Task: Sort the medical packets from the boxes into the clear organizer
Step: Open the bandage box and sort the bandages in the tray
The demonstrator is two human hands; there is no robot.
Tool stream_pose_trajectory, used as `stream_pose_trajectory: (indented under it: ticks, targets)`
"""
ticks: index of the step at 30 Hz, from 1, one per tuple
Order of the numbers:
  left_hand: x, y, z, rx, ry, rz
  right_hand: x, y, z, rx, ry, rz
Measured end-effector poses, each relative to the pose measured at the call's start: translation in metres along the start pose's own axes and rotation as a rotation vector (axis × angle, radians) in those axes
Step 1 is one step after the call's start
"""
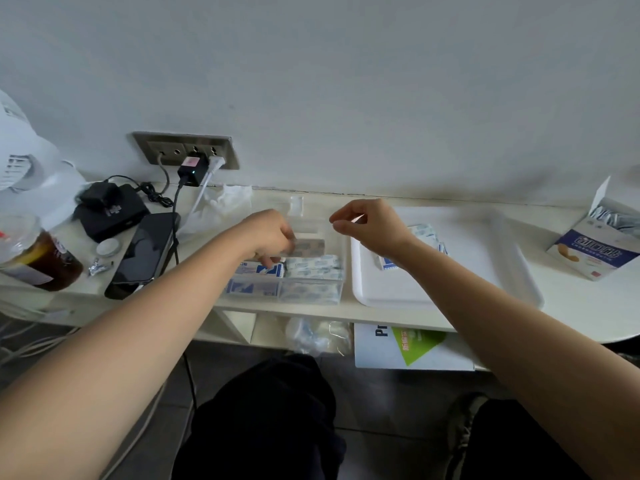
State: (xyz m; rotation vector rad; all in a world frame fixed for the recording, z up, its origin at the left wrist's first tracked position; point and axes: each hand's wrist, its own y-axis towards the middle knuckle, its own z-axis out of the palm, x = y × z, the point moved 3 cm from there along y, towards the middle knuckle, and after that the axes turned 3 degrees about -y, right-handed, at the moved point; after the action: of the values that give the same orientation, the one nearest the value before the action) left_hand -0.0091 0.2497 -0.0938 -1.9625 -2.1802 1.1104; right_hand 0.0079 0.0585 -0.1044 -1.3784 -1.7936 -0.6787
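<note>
The next pick turns on the loose packets [424,233] left on the white tray [450,271]. They lie just right of my right hand [372,228], partly hidden behind its wrist, so that hand is far nearer than the other. It hovers between the clear organizer [308,225] and the tray, fingers loosely curled, thumb close to forefinger, with nothing I can see in it. The packets' long axes seem to run slantwise, away and to the left.

My left hand [273,237] reaches down into the organizer, fingertips on the contents; whether it pinches a packet I cannot tell.

The organizer holds three lots:
- blue-and-white packets [254,287] front left
- pale printed ones [313,268] front right
- tan strips [310,244] behind

The open box [594,247] far right (well apart from both hands) holds silvery sachets [613,218].
</note>
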Motion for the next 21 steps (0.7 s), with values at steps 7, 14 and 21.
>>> stream_pose_trajectory:
  ticks: [7,14,21]
  targets:
    - [-0.002,0.003,0.011,-0.044,0.127,-0.034,0.000,-0.003,0.006,0.041,-0.086,-0.031]
    - [-0.008,0.002,0.016,-0.288,0.336,0.086,0.002,-0.004,0.004,0.056,-0.065,-0.035]
    - [-0.009,0.000,0.010,-0.077,0.052,0.048,0.000,-0.006,0.003,0.055,-0.035,-0.022]
